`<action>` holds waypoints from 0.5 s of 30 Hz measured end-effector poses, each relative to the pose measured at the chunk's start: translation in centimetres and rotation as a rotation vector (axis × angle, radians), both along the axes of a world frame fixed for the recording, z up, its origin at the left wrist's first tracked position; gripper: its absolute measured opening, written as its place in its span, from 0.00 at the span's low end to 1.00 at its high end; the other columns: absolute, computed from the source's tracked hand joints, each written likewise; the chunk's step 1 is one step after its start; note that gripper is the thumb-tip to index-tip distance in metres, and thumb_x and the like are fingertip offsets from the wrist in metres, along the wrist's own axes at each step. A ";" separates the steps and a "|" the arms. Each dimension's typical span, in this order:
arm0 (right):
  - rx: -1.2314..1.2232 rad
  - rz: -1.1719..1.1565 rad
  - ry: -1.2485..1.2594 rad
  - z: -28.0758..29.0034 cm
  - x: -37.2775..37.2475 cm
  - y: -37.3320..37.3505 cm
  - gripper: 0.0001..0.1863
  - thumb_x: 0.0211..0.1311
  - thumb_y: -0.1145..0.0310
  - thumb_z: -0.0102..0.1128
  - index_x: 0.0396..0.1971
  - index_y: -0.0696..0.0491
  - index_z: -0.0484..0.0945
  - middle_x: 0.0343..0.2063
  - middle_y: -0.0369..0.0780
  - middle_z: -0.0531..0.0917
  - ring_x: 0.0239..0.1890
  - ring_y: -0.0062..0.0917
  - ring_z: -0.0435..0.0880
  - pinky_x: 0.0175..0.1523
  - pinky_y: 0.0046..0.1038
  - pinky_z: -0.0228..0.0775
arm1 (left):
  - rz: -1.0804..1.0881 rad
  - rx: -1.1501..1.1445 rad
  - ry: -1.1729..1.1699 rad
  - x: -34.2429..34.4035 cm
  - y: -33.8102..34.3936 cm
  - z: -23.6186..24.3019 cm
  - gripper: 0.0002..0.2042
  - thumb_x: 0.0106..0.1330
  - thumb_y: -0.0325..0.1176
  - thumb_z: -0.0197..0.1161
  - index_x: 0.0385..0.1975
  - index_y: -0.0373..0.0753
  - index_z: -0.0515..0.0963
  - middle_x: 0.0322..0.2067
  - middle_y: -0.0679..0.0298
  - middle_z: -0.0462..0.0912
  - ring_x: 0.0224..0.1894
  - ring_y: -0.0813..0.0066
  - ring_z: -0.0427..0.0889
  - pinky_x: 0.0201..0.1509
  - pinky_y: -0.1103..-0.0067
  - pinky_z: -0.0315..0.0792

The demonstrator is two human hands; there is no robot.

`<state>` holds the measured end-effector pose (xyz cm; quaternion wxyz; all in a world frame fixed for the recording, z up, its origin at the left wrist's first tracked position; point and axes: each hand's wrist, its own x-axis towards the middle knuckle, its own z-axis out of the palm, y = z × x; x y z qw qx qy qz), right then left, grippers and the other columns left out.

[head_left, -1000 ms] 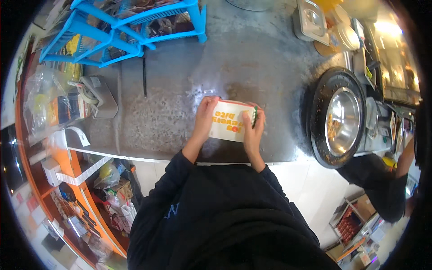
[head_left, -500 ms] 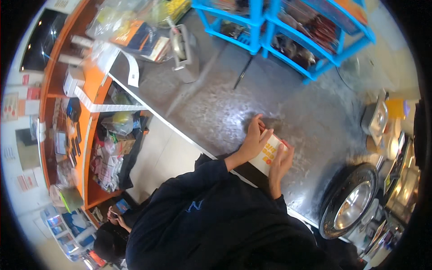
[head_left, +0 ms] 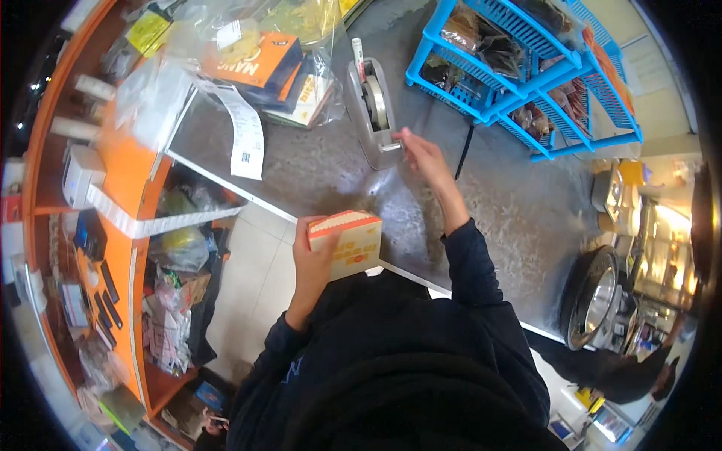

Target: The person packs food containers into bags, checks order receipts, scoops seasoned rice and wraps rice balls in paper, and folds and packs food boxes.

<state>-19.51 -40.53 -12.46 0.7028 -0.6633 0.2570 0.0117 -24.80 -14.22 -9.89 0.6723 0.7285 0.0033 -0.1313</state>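
My left hand grips a cream-and-orange cardboard box. Right hand narrow, at front of grey tape dispenser; can't tell if pinching.

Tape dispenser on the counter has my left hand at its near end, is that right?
Not quite: the head view shows your right hand at the near end of the tape dispenser on the counter; your left hand holds the box.

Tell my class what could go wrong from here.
The right hand is at the near end of the tape dispenser, where a nick from the tape cutter seems possible. Only the left hand holds the box, close to the table's edge, so a slip could drop it to the floor.
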 end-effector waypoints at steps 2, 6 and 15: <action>-0.115 -0.011 -0.021 0.5 1.3 1.5 0.21 0.57 0.50 0.58 0.32 0.55 0.82 0.20 0.30 0.74 0.24 0.11 0.69 0.29 0.14 0.60 | -0.031 -0.007 -0.015 1.2 1.2 0.1 0.14 0.57 0.33 0.63 0.39 0.35 0.68 0.33 0.62 0.75 0.37 0.77 0.74 0.41 0.81 0.70; -0.174 -0.046 -0.027 2.2 1.6 3.2 0.18 0.54 0.53 0.62 0.26 0.55 0.82 0.15 0.26 0.71 0.21 0.11 0.68 0.27 0.16 0.57 | -0.086 -0.055 -0.024 2.1 1.9 0.3 0.15 0.57 0.32 0.63 0.40 0.35 0.67 0.33 0.61 0.75 0.37 0.77 0.75 0.41 0.82 0.70; -0.675 0.022 0.089 -1.1 -4.5 2.8 0.16 0.51 0.54 0.63 0.23 0.54 0.82 0.16 0.36 0.78 0.22 0.17 0.74 0.31 0.26 0.63 | -0.203 -0.087 -0.230 2.6 -1.5 0.4 0.21 0.52 0.34 0.68 0.41 0.34 0.67 0.35 0.58 0.77 0.39 0.73 0.77 0.43 0.79 0.71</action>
